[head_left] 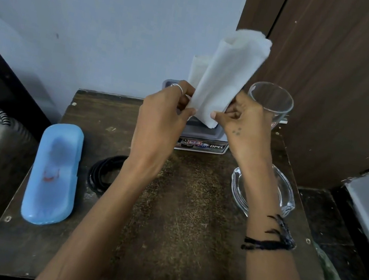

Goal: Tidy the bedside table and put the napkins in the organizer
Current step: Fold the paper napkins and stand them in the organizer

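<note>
**Napkin held above organizer, both hands pinching**

Table point(165, 221) carries the grey organizer point(204, 131) at its back edge. Directly above it hangs the napkin point(227, 74), long axis near upright, tilted right, bottom end nearest the opening. Left hand point(166, 112) and right hand point(247, 118) each pinch that lower end, equally close. Likely next move: straight down.

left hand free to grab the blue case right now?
Probably not yet. The left hand is pinching the white napkin together with the right hand. The path to the blue case looks open; only the black cord lies between, so it must let go first.
</note>
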`<state>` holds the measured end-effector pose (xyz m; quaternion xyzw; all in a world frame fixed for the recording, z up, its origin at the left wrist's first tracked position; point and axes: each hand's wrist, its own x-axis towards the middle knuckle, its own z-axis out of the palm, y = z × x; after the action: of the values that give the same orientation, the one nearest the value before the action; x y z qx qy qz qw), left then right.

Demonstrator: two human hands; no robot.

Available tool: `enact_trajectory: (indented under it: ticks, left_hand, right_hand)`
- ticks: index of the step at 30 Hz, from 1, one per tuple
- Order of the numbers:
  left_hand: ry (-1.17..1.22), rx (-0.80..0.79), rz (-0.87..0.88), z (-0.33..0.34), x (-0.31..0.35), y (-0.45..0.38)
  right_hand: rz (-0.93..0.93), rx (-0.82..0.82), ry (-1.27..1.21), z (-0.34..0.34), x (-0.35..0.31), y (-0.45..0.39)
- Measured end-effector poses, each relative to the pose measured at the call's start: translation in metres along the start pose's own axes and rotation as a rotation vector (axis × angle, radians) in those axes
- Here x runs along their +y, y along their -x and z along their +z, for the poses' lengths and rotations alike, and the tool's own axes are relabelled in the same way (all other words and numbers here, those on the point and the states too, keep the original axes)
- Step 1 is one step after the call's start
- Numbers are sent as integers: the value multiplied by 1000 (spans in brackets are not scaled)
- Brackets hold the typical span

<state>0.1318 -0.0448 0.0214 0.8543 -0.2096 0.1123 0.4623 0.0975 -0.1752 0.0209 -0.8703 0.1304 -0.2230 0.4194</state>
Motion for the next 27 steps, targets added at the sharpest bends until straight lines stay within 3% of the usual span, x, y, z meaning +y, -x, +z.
enact_trajectory:
  ticks: [4,11,19,27]
  left_hand:
    - [-129,4,5,4,-7,0]
    - [-82,-104,30,-4,-11,-7]
    - [-194,-166,70,0,-12,-7]
    - [-263,-205,53,0,-13,-9]
  right_hand:
    - [-15,-27,117,-1,-3,1]
    - [-18,-78,158,-4,-7,2]
    - [-38,-93,241,-3,-8,2]
    - [-4,-140,136,-5,-8,1]
